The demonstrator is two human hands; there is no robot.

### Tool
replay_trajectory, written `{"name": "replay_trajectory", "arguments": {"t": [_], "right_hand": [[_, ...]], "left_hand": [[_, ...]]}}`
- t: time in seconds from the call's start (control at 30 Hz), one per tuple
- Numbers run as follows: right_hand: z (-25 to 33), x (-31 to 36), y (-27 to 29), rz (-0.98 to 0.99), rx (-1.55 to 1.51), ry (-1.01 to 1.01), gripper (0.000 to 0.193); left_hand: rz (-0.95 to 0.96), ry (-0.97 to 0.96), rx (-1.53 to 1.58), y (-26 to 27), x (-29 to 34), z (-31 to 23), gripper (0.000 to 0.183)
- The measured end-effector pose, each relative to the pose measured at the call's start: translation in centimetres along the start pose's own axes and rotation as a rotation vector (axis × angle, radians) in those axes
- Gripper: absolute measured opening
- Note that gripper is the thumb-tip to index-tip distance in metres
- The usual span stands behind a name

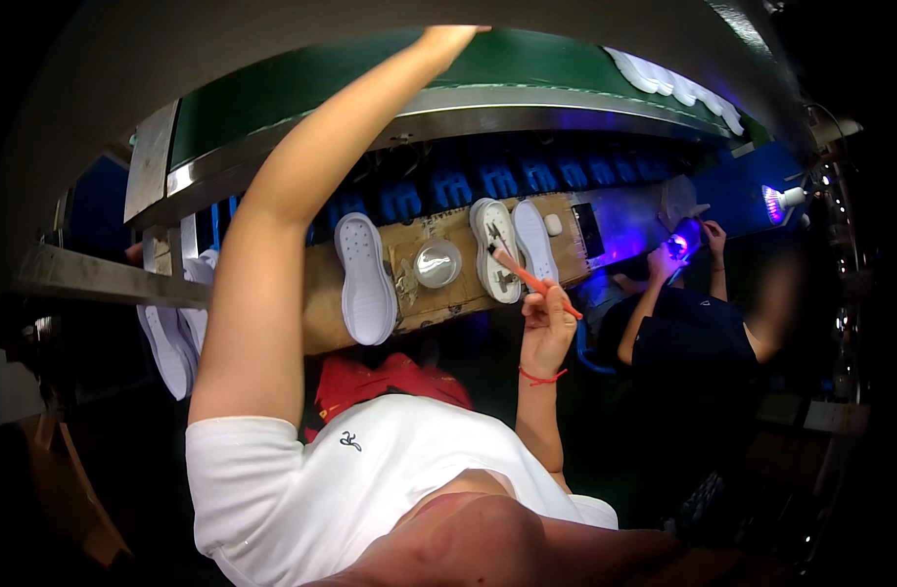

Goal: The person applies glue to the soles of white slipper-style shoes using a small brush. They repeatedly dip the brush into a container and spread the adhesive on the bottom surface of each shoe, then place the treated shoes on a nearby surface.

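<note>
My right hand (548, 328) is closed round the orange handle of a brush (529, 277). Its dark bristle end is over a white shoe sole (489, 220) with a hollowed, patterned inside; whether they touch I cannot tell. A smoother white sole (534, 245) lies just right of it. My left arm stretches up to the green conveyor belt (272, 117), where my left hand (454, 37) is partly cut off by a dark overhead edge, its fingers hidden. Between the arm and the brush are another white sole (367, 284) and a round clear container (437, 264).
Brown cardboard (424, 308) covers the bench. A black flat device (587, 230) and a small white case (553, 224) lie to the right. More soles (169, 342) are at left, others (673, 86) on the belt. A co-worker (698, 313) sits right, near a purple light and lamp (781, 203).
</note>
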State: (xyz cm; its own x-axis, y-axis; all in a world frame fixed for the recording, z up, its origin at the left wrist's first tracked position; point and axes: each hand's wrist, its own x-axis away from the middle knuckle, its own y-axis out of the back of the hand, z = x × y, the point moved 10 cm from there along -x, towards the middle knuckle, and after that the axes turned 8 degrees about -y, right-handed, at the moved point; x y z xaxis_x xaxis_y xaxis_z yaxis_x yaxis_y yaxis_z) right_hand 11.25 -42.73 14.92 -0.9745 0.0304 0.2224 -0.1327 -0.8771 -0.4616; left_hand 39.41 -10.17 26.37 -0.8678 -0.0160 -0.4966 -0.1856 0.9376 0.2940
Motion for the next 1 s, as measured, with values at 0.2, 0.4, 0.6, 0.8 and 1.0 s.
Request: {"name": "replay_trajectory", "arguments": {"t": [0.2,0.4,0.6,0.8,1.0], "right_hand": [[-7.4,0.6,4.3,-0.041,0.181,-0.226,0.027],[-12.4,-3.4,5.6,0.048,0.469,-0.186,0.027],[-15.5,-8.8,4.1,0.118,0.713,0.001,0.027],[-17.8,-13.3,3.4,0.147,0.986,0.199,0.025],[-17.4,-13.7,1.5,0.159,1.182,0.145,0.028]], "left_hand": [[0.405,-0.619,-0.350,0.0,22.2,-8.2,0.043],[1.248,-0.424,-0.805,6.3,41.3,4.3,0.048],[1.371,-0.627,-0.994,7.6,49.4,8.5,0.025],[1.303,-0.502,-0.954,9.2,45.4,3.1,0.022],[0.825,0.399,-0.404,9.7,40.4,0.0,0.035]]}}
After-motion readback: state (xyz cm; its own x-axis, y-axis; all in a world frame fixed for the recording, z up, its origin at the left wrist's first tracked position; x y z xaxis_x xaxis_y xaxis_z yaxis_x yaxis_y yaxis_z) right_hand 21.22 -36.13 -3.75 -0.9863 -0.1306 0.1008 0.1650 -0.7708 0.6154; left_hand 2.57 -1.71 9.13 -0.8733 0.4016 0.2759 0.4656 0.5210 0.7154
